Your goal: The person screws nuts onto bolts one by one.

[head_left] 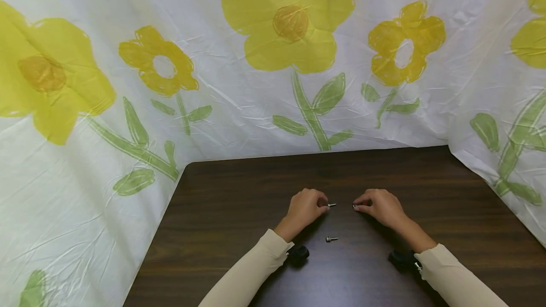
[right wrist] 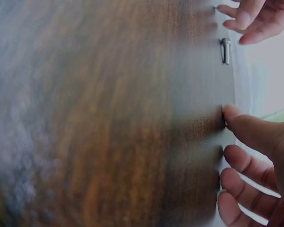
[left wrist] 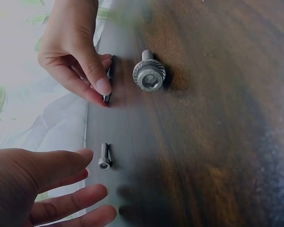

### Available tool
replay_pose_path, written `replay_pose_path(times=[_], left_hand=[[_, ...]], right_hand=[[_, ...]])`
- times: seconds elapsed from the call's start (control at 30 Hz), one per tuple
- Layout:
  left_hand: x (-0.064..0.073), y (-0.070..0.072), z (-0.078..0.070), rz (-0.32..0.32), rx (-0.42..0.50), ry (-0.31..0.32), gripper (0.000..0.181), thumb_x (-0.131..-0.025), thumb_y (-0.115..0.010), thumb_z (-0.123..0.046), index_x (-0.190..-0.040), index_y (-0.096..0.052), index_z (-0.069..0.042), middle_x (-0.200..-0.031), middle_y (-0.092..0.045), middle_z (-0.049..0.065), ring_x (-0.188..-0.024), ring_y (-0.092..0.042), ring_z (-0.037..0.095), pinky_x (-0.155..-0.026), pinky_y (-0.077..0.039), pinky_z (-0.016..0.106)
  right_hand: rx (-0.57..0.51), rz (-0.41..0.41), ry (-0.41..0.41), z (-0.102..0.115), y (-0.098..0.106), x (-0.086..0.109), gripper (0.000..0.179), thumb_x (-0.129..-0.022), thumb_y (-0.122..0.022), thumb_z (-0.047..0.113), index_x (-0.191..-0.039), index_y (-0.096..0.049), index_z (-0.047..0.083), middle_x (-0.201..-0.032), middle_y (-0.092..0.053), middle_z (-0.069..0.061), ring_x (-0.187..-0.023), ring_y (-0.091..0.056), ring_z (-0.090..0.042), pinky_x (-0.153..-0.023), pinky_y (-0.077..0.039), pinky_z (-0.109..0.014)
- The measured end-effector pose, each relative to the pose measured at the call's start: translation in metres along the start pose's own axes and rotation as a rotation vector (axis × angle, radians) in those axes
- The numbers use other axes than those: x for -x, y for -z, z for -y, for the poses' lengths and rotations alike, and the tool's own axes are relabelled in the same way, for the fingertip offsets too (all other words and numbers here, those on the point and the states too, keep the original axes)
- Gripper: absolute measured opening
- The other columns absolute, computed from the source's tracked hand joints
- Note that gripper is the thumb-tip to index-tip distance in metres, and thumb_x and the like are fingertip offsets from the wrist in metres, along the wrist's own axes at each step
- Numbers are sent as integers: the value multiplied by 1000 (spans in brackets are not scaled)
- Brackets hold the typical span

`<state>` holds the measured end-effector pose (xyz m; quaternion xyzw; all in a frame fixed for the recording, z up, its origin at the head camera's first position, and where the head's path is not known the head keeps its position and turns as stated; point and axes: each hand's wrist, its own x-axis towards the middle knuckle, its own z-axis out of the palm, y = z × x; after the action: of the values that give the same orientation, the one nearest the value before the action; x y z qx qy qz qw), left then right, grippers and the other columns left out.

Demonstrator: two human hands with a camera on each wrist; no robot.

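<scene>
A socket-head bolt (head_left: 332, 205) lies on the table right at the fingertips of my left hand (head_left: 305, 207). In the left wrist view, that hand's thumb and fingers are spread apart beside the bolt (left wrist: 104, 158). Across from it, my right hand (head_left: 381, 206) rests low at the table, thumb and forefinger pinching a small metal piece (left wrist: 106, 98); its exact kind I cannot tell. Nearer the body lies a second socket-head bolt (head_left: 331, 239), with a ridged ring (left wrist: 138, 75) round it under the head.
The dark wood-grain table (head_left: 222, 212) reaches back to a white curtain (head_left: 239, 122) printed with yellow flowers. Black wrist devices (head_left: 297, 255) sit beneath both cuffs, close over the tabletop.
</scene>
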<state>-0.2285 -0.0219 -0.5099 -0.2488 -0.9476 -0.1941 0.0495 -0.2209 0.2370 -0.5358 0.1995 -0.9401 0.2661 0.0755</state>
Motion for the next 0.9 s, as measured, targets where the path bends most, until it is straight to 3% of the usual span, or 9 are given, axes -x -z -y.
replay_pose_path(times=[0.27,0.57,0.9], left_hand=[[-3,-3,0,18,1,8,17,-86,-84,-31,-99,-81,-21,-76,-69,-12,-62,-58,0,-52,-45,18],[-9,-9,2,31,99,26,13,-86,-84,-24,-96,-81,-16,-79,-72,-8,-65,-60,1,-56,-49,18],[-10,-12,0,26,82,64,11,-84,-85,-23,-93,-84,-18,-86,-77,-7,-71,-66,3,-58,-52,19]], right_hand=[[54,12,69,-1,-2,-2,8,-85,-84,24,-88,-78,23,-78,-64,18,-68,-58,1,-58,-48,-26],[-103,12,83,6,6,-7,7,-86,-83,13,-87,-76,15,-78,-71,11,-69,-65,-3,-60,-54,-26],[-178,-52,101,17,17,-6,6,-87,-81,8,-92,-78,9,-84,-74,5,-73,-69,-7,-62,-57,-25]])
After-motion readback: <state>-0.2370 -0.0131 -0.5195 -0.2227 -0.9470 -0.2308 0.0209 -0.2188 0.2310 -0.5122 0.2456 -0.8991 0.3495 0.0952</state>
